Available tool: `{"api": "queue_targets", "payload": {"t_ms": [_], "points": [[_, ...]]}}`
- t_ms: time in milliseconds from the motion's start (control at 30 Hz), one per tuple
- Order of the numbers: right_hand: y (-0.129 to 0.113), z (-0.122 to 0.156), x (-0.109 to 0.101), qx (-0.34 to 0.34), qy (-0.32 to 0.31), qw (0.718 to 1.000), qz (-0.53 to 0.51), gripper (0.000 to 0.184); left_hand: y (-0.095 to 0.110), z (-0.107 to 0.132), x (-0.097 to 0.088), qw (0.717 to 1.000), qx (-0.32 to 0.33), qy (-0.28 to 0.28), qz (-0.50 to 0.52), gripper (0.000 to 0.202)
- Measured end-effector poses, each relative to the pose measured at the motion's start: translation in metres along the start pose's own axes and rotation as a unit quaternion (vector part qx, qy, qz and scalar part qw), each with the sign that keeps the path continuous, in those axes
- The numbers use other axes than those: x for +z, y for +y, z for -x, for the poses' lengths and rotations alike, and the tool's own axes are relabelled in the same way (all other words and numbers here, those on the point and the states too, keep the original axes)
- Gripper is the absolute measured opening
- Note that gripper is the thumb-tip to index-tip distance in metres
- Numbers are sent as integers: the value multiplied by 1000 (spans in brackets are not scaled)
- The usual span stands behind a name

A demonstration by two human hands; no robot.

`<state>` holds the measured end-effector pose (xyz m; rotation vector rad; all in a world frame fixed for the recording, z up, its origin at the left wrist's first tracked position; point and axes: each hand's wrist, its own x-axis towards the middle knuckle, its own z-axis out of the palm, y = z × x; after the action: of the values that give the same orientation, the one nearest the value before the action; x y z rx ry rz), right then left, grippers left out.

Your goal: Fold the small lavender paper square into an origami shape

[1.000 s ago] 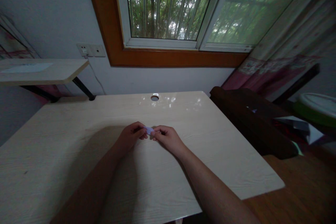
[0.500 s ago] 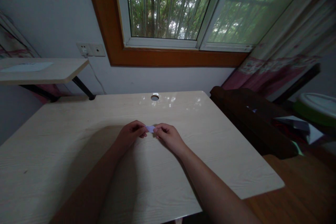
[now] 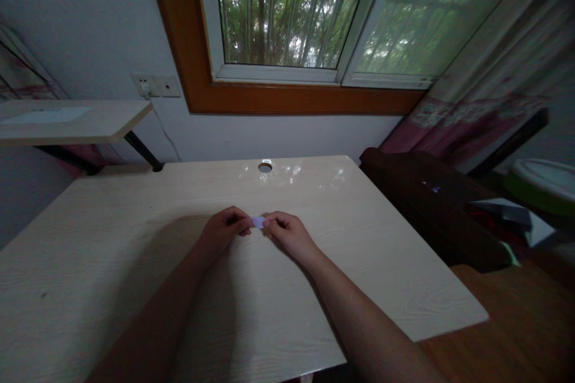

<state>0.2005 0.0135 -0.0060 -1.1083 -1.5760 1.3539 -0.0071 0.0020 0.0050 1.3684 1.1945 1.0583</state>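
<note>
Here L/R fingers (image 3: 242, 225) pinch prob. lilac paper (image 3: 257, 222).

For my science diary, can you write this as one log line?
left hand: pinches pale purple piece | right hand: pinches its other end | place: over desk

The tabletop (image 3: 381, 251) leaves passage on the right, while the raised shelf (image 3: 105, 115) obstructs the far left.

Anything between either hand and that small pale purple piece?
Nothing visible. The left hand and right hand pinch the small pale purple piece directly, one at each end, above the table. Parts of the piece behind the fingers are hidden.
</note>
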Motion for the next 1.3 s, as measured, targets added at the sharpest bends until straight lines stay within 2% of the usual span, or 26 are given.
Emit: {"api": "queue_targets", "payload": {"t_ms": [333,800,1300], "points": [[2,0,1,-4,-8,1000,3,23,-5,-1,0,1000,-2,-11,-7,21],[2,-1,0,6,49,997,-59,22,-3,-1,0,1000,0,17,5,21],[1,-3,0,1,60,995,-81,22,2,1,1,999,4,25,24,20]]}}
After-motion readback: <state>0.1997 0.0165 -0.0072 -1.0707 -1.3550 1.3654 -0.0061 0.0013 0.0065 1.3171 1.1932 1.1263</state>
